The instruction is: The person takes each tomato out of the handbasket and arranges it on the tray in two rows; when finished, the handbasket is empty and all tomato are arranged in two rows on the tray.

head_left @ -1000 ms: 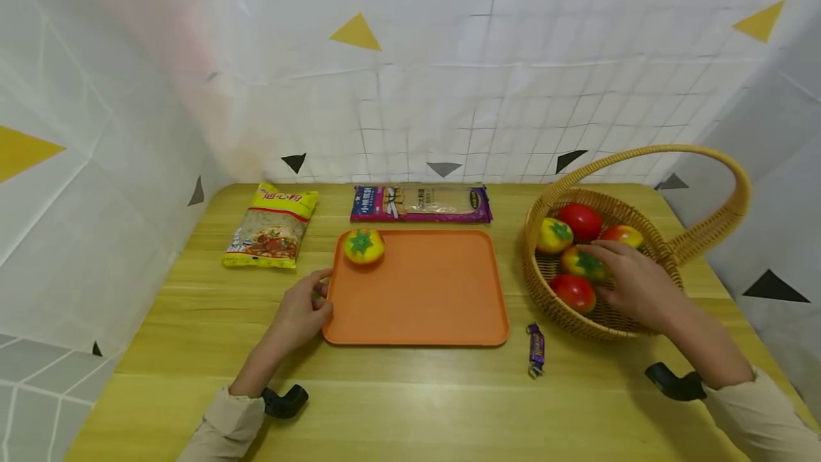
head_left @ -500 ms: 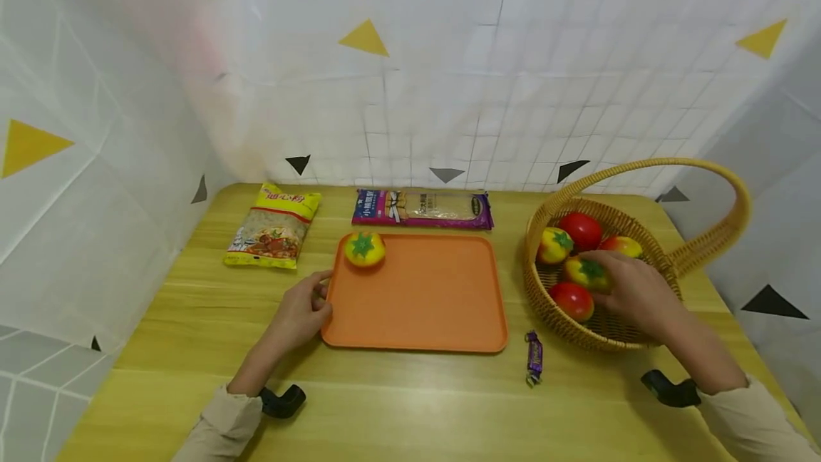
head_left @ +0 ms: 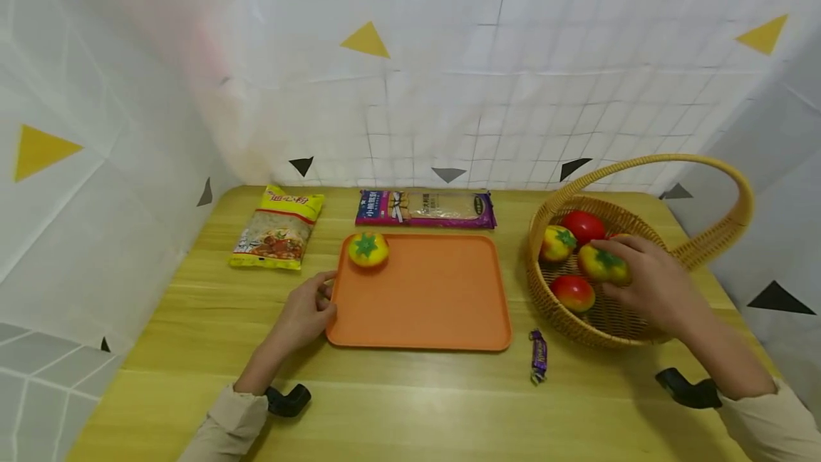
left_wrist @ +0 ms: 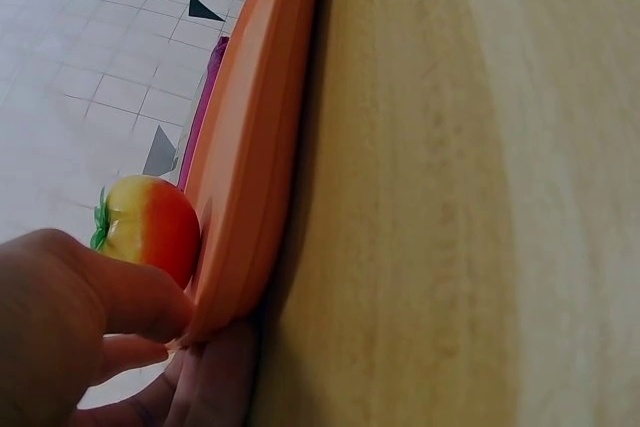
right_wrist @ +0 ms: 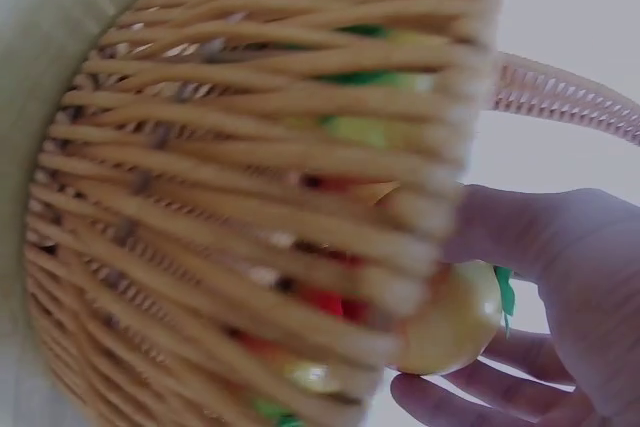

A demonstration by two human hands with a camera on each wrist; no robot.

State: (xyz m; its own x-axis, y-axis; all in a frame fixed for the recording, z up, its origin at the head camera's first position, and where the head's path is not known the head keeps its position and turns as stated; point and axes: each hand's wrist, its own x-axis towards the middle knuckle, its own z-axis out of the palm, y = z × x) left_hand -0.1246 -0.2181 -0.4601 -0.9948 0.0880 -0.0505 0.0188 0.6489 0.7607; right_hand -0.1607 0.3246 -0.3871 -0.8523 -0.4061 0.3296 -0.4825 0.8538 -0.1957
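In the head view my right hand [head_left: 657,287] holds a yellow-red toy fruit with a green leafy top [head_left: 603,264] over the wicker basket [head_left: 558,316]. The right wrist view has this fruit [right_wrist: 455,322] at the basket's rim, between thumb and fingers. Below and around it in the basket lie another yellow fruit with a green top [head_left: 556,243] and red fruits [head_left: 573,294]. My left hand [head_left: 306,312] pinches the left edge of an orange tray [head_left: 423,298], thumb and fingers on either side of the edge [left_wrist: 235,237]. A similar yellow-red fruit [head_left: 368,249] sits in the tray's far left corner.
A yellow food packet [head_left: 277,228] lies left of the tray. Behind the tray is a long purple noodle packet [head_left: 425,209]. A purple-wrapped candy [head_left: 539,356] lies between tray and basket. The basket's tall handle [head_left: 718,162] arches over its right side.
My right hand has moved slightly right and raised the yellow-red toy fruit from among the others. The left hand stays at the tray's edge. The head view has shifted a little.
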